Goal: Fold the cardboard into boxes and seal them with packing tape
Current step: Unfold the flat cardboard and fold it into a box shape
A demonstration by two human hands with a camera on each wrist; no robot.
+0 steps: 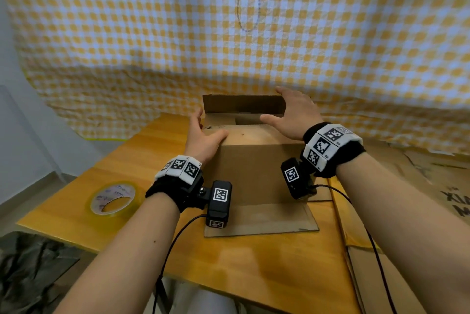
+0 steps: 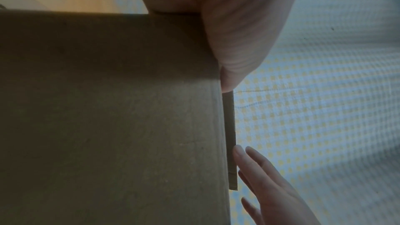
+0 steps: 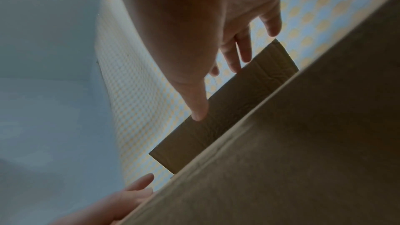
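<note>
So, worktop: a shiny yellow-brown wooden worktop (image 1: 254, 270) carries everything.
Room: a big cloth with yellow and white squares (image 1: 254, 21) hangs behind the worktop, and a pale wall (image 1: 15, 110) shows at the left.
Box: the brown cardboard box (image 1: 259, 171) stands near the middle of the worktop, toward the far edge. Its top is part open. One flap lies flat on the worktop at the near side.
Back flap: the far flap (image 1: 244, 103) stands up.
Left hand: the left hand (image 1: 203, 135) rests on the box's top left corner, thumb on the top flap, fingers down the left side. The fingers look mostly straight, not wrapped round anything.
Right hand: the right hand (image 1: 295, 115) is spread flat with straight fingers, at the right end of the back flap. It grips nothing.
Tape: a roll of clear packing tape (image 1: 113, 199) lies flat near the left edge of the worktop, well apart from the box.
More cardboard: flat cardboard sheets (image 1: 419, 186) lie at the right edge.
Head view only: the tape, the flat sheets and the wrist bands.
Left wrist view only: the back flap edge-on as a thin strip (image 2: 230, 139), with the right fingertips (image 2: 240, 153) just beside it.
Right wrist view only: the underside of the spread fingers (image 3: 244, 49) over the back flap's top edge.
</note>
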